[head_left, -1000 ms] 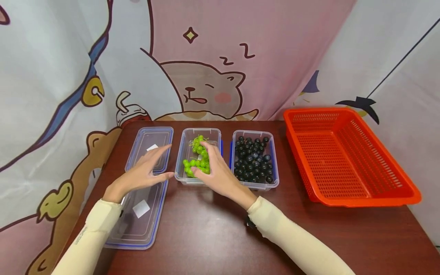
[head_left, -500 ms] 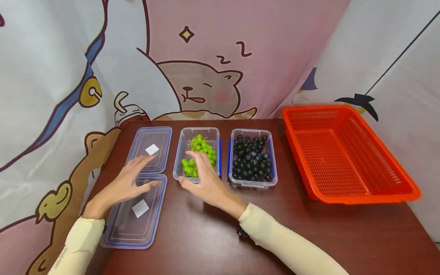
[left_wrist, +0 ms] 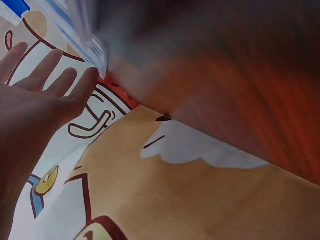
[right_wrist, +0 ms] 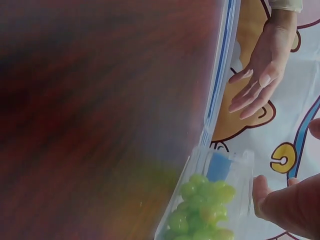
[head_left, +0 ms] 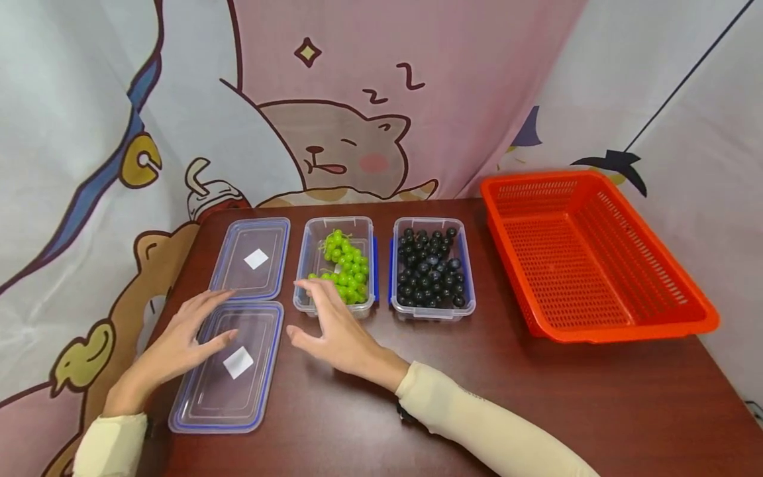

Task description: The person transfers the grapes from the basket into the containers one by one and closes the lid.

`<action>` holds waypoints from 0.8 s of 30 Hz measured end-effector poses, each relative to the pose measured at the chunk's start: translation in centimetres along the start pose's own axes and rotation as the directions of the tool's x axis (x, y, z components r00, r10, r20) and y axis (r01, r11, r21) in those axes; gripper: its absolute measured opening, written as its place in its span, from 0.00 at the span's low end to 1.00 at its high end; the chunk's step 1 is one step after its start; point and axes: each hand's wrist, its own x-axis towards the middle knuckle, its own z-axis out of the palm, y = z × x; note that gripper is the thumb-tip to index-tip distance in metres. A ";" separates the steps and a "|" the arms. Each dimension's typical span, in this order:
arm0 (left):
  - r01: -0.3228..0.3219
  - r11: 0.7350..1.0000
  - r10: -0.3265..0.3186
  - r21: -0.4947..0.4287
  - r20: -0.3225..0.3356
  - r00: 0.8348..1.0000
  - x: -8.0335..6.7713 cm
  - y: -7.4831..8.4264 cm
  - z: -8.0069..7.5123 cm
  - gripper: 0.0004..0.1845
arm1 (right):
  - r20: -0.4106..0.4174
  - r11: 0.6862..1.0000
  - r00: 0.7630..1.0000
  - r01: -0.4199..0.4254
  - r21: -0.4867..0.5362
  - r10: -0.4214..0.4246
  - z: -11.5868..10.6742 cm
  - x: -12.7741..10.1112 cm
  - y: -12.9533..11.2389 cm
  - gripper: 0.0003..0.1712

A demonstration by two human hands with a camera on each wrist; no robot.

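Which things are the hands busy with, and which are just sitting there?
Busy with:
- left hand over the near lid
- right hand at the green grape box

Just sitting:
- far lid
- dark grape box
- orange basket

Grapes (head_left: 344, 266) in tub (head_left: 305, 265), lids (head_left: 229, 374) leftward

Left hand (head_left: 179, 341), right hand (head_left: 334, 334) seemingly flat, empty.
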 end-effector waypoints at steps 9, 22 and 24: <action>-0.032 0.999 0.032 0.003 -0.053 0.998 -1.0 -0.3 0.5 0.40 | 0.022 0.999 0.999 0.045 -0.009 -0.045 0.8 -0.5 -0.1 0.41; 0.021 0.999 -0.018 0.039 -0.058 0.998 -3.6 -1.8 0.5 0.38 | 0.086 1.000 0.996 0.019 -0.020 -0.017 3.4 -0.7 -1.2 0.40; 0.019 0.999 -0.016 0.050 -0.063 0.998 -3.7 -2.0 0.6 0.37 | 0.100 0.999 0.995 -0.024 -0.030 0.026 3.7 -0.7 -1.2 0.39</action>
